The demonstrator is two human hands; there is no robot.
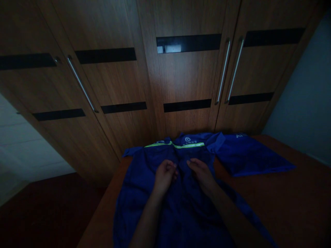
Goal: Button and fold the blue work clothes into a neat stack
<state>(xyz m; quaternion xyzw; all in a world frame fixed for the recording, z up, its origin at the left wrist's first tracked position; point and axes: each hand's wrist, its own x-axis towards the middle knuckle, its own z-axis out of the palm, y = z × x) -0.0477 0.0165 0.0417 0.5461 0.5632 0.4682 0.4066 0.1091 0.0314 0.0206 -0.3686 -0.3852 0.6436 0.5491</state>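
A dark blue work garment [144, 182] lies spread on the bed-like surface, its upper part toward the wardrobe. Across its chest runs a yellow-green and silver reflective stripe [190, 145], with a white gear logo and small lettering above. Over the middle of the garment, below the stripe, is my left hand [164, 176], closed with its fingers curled. My right hand [203, 175] is just to the right, its fingers bent together in a pinch. A small gap separates the hands. Dim light hides what, if anything, their fingertips hold.
Behind the garment stands a brown wooden wardrobe [181, 75] with dark strips and long metal handles. A flat blue piece [248, 155] with white letters, perhaps a bag, lies at the right. The orange-brown surface [292, 203] extends right; dark red floor [49, 210] shows at left.
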